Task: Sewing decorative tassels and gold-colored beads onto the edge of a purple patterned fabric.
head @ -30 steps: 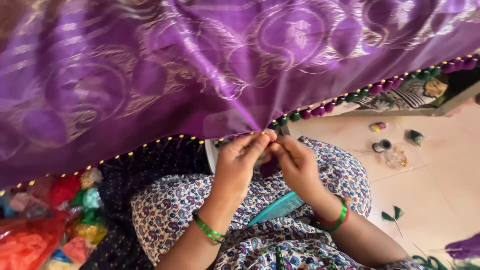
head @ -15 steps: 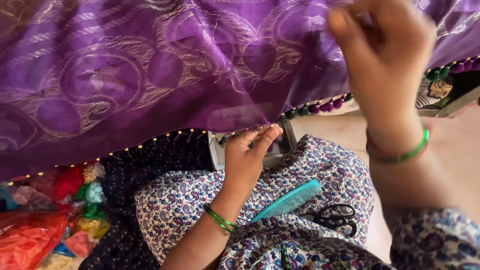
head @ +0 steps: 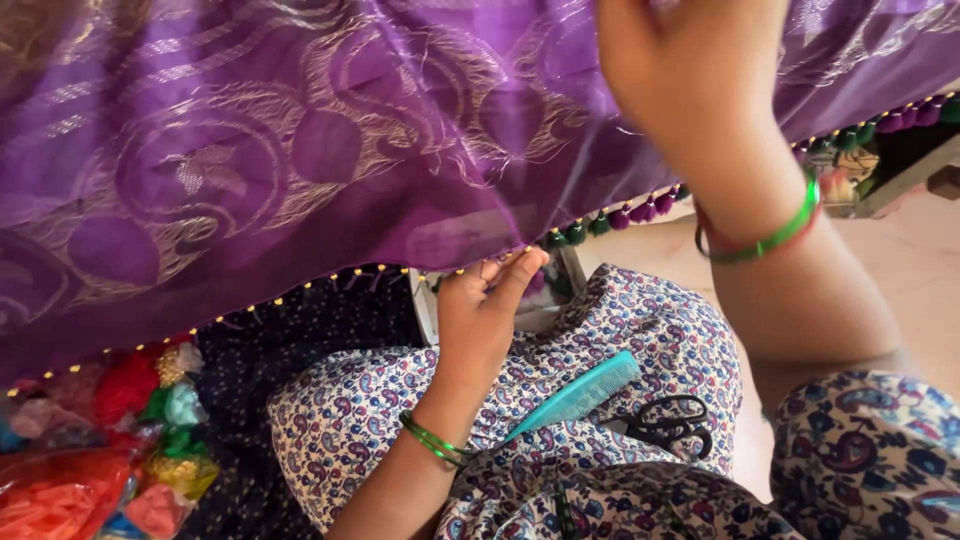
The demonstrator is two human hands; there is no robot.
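left hand (head: 480, 310) pinches the beaded hem (head: 470, 268) of the purple cloth (head: 300, 150), thumb and forefinger closed together on the edge, just beside the last green and purple tassels (head: 610, 222). right hand (head: 690, 70) is now raised high and close to the camera, well apart from the left; one second ago both hands met at the hem, and half a second ago the right was already lifting. its fingers run out of the top of the view, so the grip state cannot be told; no thread is visible between the hands. judgement: the lift matches a thread being drawn up through the hem, with the left hand anchoring the work point. a teal comb (head: 580, 392) and black scissors (head: 672, 425) lie on the lap, untouched. coloured tassel bundles (head: 130, 400) sit at lower left.
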